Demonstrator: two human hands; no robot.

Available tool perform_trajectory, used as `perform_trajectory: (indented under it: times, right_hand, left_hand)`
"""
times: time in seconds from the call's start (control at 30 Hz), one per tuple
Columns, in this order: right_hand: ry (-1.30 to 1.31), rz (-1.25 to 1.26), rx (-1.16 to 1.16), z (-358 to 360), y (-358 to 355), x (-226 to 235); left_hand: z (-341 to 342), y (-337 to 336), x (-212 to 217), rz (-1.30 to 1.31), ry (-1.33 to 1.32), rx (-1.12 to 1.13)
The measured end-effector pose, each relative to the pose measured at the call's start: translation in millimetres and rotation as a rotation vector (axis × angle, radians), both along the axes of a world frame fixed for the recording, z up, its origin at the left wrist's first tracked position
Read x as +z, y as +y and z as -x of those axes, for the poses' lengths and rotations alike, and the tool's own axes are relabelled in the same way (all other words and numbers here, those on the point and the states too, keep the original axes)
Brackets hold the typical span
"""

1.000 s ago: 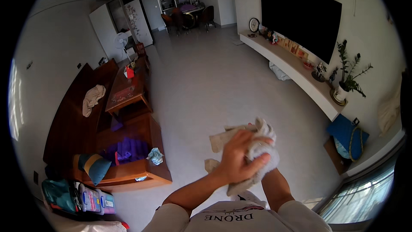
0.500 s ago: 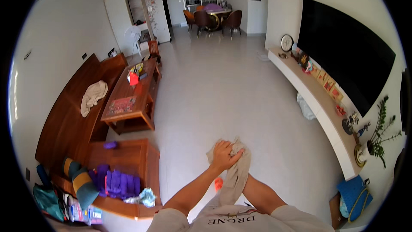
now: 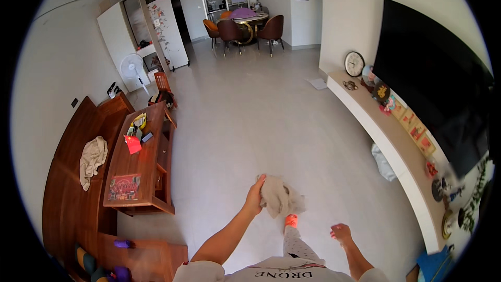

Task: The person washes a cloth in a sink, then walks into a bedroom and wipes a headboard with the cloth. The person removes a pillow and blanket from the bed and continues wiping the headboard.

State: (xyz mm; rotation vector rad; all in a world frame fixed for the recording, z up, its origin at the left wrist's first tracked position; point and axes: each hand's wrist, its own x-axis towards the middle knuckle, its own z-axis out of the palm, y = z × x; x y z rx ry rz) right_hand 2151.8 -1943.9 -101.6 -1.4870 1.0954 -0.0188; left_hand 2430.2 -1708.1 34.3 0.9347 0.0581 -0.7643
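Looking down over a wide pale floor [image 3: 240,120]. Taking in a wooden bench [image 3: 68,198] and a low table [image 3: 141,164] at the left, plus a black television [image 3: 433,78] above a wall shelf [image 3: 396,151] at the right — all well apart from the 2 hands. Showing, draped on the bench, 1 crumpled beige garment [image 3: 94,162], untouched.

Holding 1 grey-beige cloth [image 3: 282,198] out in front, bunched, slightly blurred at its right edge. Judging by the view, lifted clear of the floor, but not spread flat, neatly folded or set down; cannot tell anything about further handling.

Gripping the cloth at its left edge with the left hand [image 3: 254,198]. Holding the right hand [image 3: 342,234] off to the side, apart from the cloth, with no object visible in it — seemingly bent at the fingers, but cannot tell how far closed. Glimpsing, just below the cloth, 1 orange sock [image 3: 290,221].
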Motion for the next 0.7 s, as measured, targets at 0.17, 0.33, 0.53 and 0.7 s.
perform_trajectory:
  times: [0.17,0.33,0.53,0.7]
  right_hand:
    - [0.057,0.113,0.194,-188.1,-76.6,-21.6]
    - [-0.184,0.094,0.420,-467.1,-85.6,9.5]
    - [-0.189,0.420,0.933,-755.2,-85.4,-10.3]
    - [0.388,0.161,0.985,-842.2,-169.5,-140.3]
  left_hand:
    - [-144.0,5.9,-37.4,-0.336,0.078,0.075]
    - [-269.6,22.2,-57.1,-0.423,0.135,0.163]
    - [-456.3,39.9,-130.4,-0.361,0.239,0.523]
    - [-669.0,19.1,-110.9,-0.406,0.167,0.547]
